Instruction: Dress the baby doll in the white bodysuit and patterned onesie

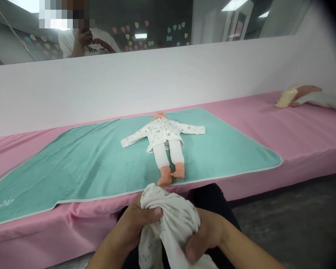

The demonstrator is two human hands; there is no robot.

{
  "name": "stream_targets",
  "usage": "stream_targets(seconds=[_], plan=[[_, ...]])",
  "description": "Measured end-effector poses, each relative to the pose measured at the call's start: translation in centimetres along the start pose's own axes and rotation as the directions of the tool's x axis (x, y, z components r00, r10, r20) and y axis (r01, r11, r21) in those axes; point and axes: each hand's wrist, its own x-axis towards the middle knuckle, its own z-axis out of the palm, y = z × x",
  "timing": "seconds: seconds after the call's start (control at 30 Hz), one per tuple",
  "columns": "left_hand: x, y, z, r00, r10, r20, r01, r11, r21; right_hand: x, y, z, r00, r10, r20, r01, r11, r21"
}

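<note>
Bunched white baby pants (173,213) with a faint green print hang between my hands, above my lap. My left hand (136,222) is closed on their left side, its thumb lying over the gathered cloth. My right hand (205,235) grips the right side, its fingers partly hidden in the folds. Just beyond the pants, a baby doll (164,173) lies on its back, feet toward me. It wears a white printed shirt (164,130) with the sleeves spread out, and white leggings (161,155). The doll's feet are bare.
A teal blanket (100,160) lies under the doll on a pink-covered bench (310,130). At the far right are a pale yellow bottle (286,98) and part of another doll (308,91). Behind stands a white wall (128,86) below a window reflecting a person.
</note>
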Motion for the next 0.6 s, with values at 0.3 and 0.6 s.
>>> stream_targets(seconds=[0.3,0.6], plan=[[-0.3,0.7,2.4,0.997,-0.007,0.073,-0.005,0.987,0.161,-2.1,-5.2,-0.5,0.988,-0.054,-0.147,0.054,0.999,-0.002],[0.7,2.3,3.4,0.928,0.197,-0.316,0.110,0.666,0.738,-2.7,-4.0,-0.5,0.946,-0.056,-0.318,0.060,0.998,0.001]])
